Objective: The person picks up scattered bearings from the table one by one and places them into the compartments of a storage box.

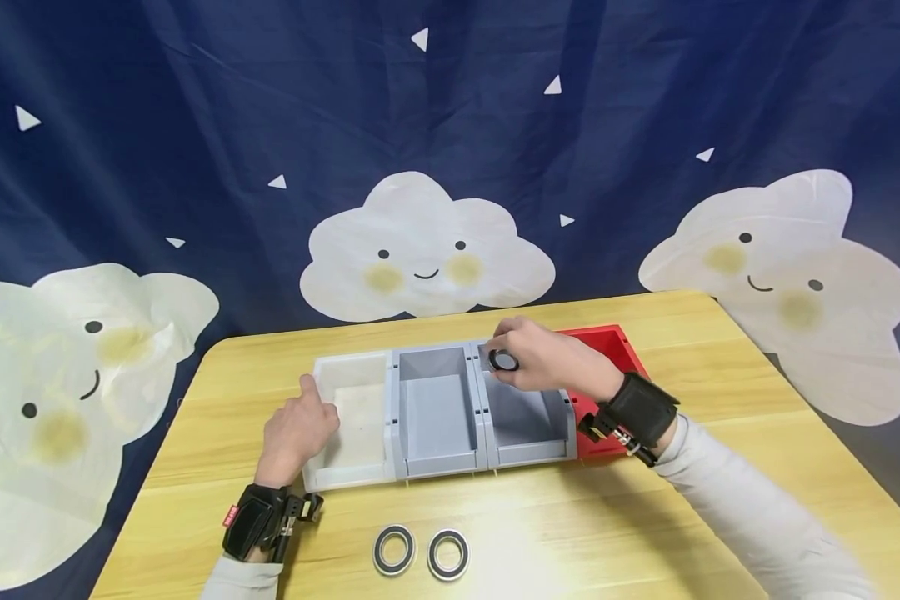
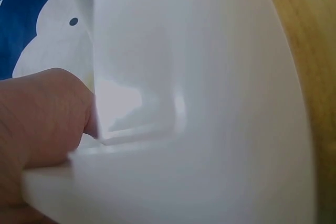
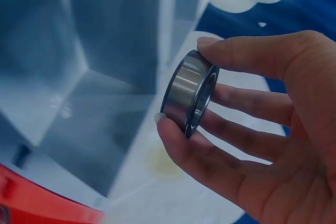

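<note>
- Bearing (image 1: 504,360) in our right grip (image 1: 540,354): we pinch it between thumb and fingers, the ring on edge and tilted, with the other fingers behind it.
- It sits over the far end of the right gray bin (image 1: 528,417); we cannot tell whether it dips below the rim.
- Our left grip (image 1: 297,427) holds the left wall of the white bin (image 1: 356,425), with the thumb on the inner side of the wall.
- Four bins stand in a row before us, from left to right: the white one, the left gray bin (image 1: 438,408), the right gray one, then the red bin (image 1: 618,354), partly hidden by our right arm.
- Two loose bearings (image 1: 402,530) lie flat on the desk (image 1: 217,400), on our side of the row, just beside each other with a narrow gap.
- We wear black straps (image 1: 645,408) on both wrists and pale sleeves (image 1: 757,508).
- Behind the desk we see a blue curtain (image 1: 345,83) with smiling clouds (image 1: 420,287) and small white triangles (image 1: 421,38).
</note>
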Demonstrator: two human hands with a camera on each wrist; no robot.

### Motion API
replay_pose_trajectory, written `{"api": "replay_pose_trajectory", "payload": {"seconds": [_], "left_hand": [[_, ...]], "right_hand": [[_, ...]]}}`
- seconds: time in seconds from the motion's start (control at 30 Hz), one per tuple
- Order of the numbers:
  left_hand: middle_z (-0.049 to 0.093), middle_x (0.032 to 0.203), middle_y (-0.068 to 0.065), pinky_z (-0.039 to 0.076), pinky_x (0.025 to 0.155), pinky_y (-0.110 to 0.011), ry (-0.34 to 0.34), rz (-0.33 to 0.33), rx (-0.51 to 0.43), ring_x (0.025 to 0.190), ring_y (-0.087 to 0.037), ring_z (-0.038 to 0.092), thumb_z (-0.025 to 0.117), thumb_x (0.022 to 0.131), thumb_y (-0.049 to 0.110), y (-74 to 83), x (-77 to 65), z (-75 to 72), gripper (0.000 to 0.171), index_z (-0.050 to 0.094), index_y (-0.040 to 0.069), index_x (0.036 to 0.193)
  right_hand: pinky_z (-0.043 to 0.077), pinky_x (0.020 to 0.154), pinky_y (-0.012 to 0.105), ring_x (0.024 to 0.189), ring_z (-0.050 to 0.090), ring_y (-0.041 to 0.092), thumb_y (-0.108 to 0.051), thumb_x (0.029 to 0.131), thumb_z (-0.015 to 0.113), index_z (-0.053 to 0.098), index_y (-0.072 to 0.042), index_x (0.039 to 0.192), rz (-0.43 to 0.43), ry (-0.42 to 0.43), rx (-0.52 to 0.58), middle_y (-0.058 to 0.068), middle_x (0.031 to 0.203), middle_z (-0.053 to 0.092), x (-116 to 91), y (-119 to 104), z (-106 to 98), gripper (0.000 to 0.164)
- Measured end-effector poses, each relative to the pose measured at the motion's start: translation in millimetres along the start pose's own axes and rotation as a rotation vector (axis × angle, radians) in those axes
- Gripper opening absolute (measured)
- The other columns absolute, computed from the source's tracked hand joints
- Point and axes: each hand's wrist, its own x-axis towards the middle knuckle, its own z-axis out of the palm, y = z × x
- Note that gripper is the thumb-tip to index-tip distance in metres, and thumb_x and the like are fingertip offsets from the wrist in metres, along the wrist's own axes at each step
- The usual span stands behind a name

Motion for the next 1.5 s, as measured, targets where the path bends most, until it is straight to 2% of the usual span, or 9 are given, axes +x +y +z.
{"api": "replay_pose_trajectory", "payload": {"seconds": [0.23, 0.5, 0.67, 0.83, 0.97, 1.13, 1.23, 1.37, 1.5], "left_hand": [[0.048, 0.063, -0.008, 0.032, 0.046, -0.032, 0.002, 0.0, 0.006, 0.05, -0.024, 0.046, 0.037, 0.097, 0.023, 1.6, -0.4, -0.7, 0.055, 0.026, -0.011, 0.139], [0.048, 0.064, -0.008, 0.033, 0.047, -0.033, -0.003, -0.002, -0.001, 0.052, -0.024, 0.047, 0.037, 0.097, 0.023, 4.0, 0.5, -0.2, 0.055, 0.026, -0.011, 0.139], [0.047, 0.064, -0.008, 0.032, 0.047, -0.033, 0.001, 0.001, 0.007, 0.051, -0.024, 0.047, 0.038, 0.097, 0.022, 4.2, 0.2, 0.1, 0.05, 0.029, -0.01, 0.134], [0.047, 0.064, -0.008, 0.032, 0.047, -0.033, -0.002, -0.003, 0.008, 0.051, -0.024, 0.047, 0.037, 0.097, 0.023, 3.8, -0.5, -0.2, 0.052, 0.027, -0.01, 0.137], [0.047, 0.064, -0.008, 0.032, 0.047, -0.033, -0.004, -0.004, 0.009, 0.051, -0.024, 0.047, 0.037, 0.097, 0.023, 2.9, -1.4, -0.6, 0.052, 0.027, -0.01, 0.136], [0.049, 0.065, -0.009, 0.034, 0.046, -0.033, 0.004, -0.005, 0.006, 0.052, -0.025, 0.048, 0.037, 0.096, 0.022, 2.4, -0.6, -0.5, 0.052, 0.027, -0.01, 0.137], [0.05, 0.065, -0.009, 0.034, 0.047, -0.033, -0.001, -0.005, 0.0, 0.052, -0.024, 0.048, 0.037, 0.096, 0.023, 2.8, -0.2, 0.0, 0.056, 0.025, -0.01, 0.14], [0.05, 0.066, -0.009, 0.034, 0.047, -0.033, -0.008, -0.007, 0.002, 0.053, -0.024, 0.048, 0.037, 0.097, 0.023, 3.0, 0.1, 0.1, 0.058, 0.023, -0.01, 0.142], [0.051, 0.067, -0.011, 0.036, 0.048, -0.034, 0.001, -0.013, 0.013, 0.054, -0.026, 0.05, 0.038, 0.097, 0.023, 3.1, -0.8, -1.1, 0.055, 0.025, -0.01, 0.139]], "right_hand": [[0.053, 0.072, 0.028, 0.09, 0.059, 0.018, -0.015, 0.087, 0.077, 0.075, -0.005, 0.114, 0.095, -0.138, 0.056, 0.011, 0.106, 0.068, 3.6, 15.7, 29.0, 0.029], [0.048, 0.065, 0.025, 0.076, 0.052, 0.015, -0.006, 0.08, 0.078, 0.073, -0.003, 0.089, 0.06, -0.135, 0.065, 0.009, 0.085, 0.063, 3.0, 28.5, 56.1, 0.01], [0.048, 0.067, 0.026, 0.08, 0.053, 0.016, -0.009, 0.082, 0.078, 0.073, -0.003, 0.093, 0.095, -0.192, 0.04, 0.009, 0.088, 0.064, 2.4, 29.2, 65.0, 0.013], [0.049, 0.069, 0.028, 0.081, 0.053, 0.016, -0.01, 0.084, 0.078, 0.073, -0.004, 0.097, 0.137, -0.26, 0.026, 0.007, 0.089, 0.062, 2.9, 27.9, 70.4, 0.016], [0.052, 0.071, 0.029, 0.083, 0.054, 0.017, -0.01, 0.084, 0.079, 0.073, -0.004, 0.1, 0.146, -0.267, 0.006, 0.008, 0.09, 0.063, 3.4, 27.3, 73.1, 0.018], [0.056, 0.081, 0.035, 0.094, 0.06, 0.023, -0.012, 0.084, 0.079, 0.072, -0.002, 0.113, 0.153, -0.229, -0.028, 0.012, 0.102, 0.066, -0.1, 25.1, 75.3, 0.031], [0.057, 0.086, 0.039, 0.101, 0.062, 0.027, -0.014, 0.085, 0.078, 0.069, -0.001, 0.122, 0.166, -0.164, -0.018, 0.014, 0.11, 0.066, -6.2, 22.6, 70.9, 0.04], [0.057, 0.089, 0.043, 0.105, 0.063, 0.028, -0.017, 0.088, 0.077, 0.067, -0.002, 0.128, 0.199, 0.009, 0.023, 0.016, 0.119, 0.065, -15.4, 22.9, 53.5, 0.044], [0.058, 0.085, 0.043, 0.102, 0.064, 0.029, -0.02, 0.09, 0.076, 0.067, -0.001, 0.127, 0.258, 0.205, 0.014, 0.018, 0.122, 0.064, -24.9, 29.5, 28.2, 0.043]]}}
